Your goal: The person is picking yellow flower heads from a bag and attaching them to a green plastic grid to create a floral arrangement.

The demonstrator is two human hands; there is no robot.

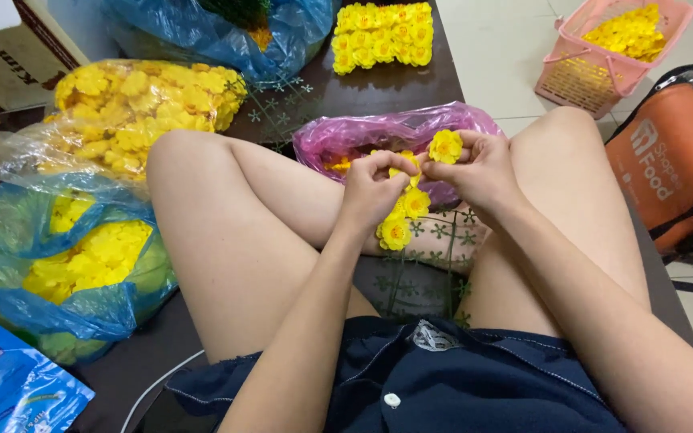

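My left hand (372, 186) and my right hand (479, 170) meet in front of me, above my crossed legs. Together they pinch a short string of yellow fabric flowers (404, 215) that hangs down between them. My right hand's fingers also hold one yellow flower (445, 147) at the top. Just behind the hands lies a pink plastic bag (378, 132) with more yellow flowers inside. Green star-shaped plastic pieces on a stem (435, 240) lie under the hanging flowers.
A clear bag of yellow flowers (134, 108) and a blue bag of them (82, 265) sit at left. A block of yellow flowers (382, 34) rests on the dark table (378, 87). A pink basket (603, 48) and an orange bag (671, 160) stand at right.
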